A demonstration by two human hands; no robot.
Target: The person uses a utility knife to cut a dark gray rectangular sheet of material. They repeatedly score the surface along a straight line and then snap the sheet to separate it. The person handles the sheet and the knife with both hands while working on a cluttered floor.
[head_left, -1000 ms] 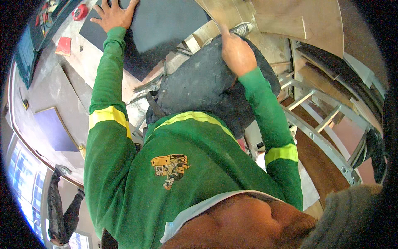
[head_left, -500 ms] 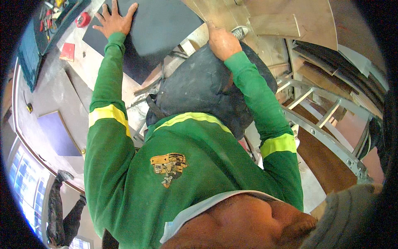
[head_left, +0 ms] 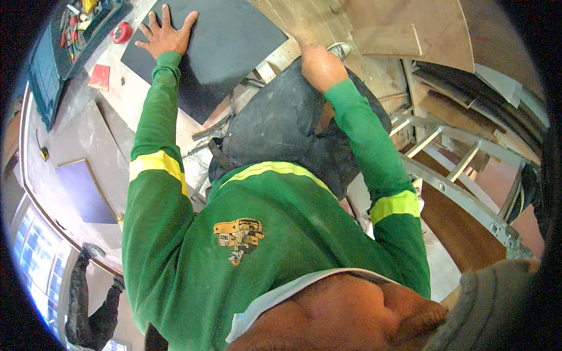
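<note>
A smooth black sheet [head_left: 234, 47] lies on the light board surface in front of me. Flat on its left part rests my left hand [head_left: 167, 38], fingers spread, holding nothing. Just past the sheet's right corner, above my dark-trousered leg [head_left: 269, 111], is my right hand [head_left: 322, 67]. Its fingers are curled closed, with the index finger pointing forward; whatever they may grip is hidden by the back of the hand.
At the far left sits an open toolbox [head_left: 50, 82] with hand tools, near a red tape roll [head_left: 121, 33] and a red square [head_left: 99, 77]. A purple-faced panel [head_left: 88, 190] lies left. To the right are an aluminium ladder [head_left: 456, 196], plywood [head_left: 386, 41] and stacked boards [head_left: 445, 88].
My right hand has shifted slightly right and back toward me, away from the sheet's corner. My left hand stays spread on the sheet; the whole view has moved a little.
</note>
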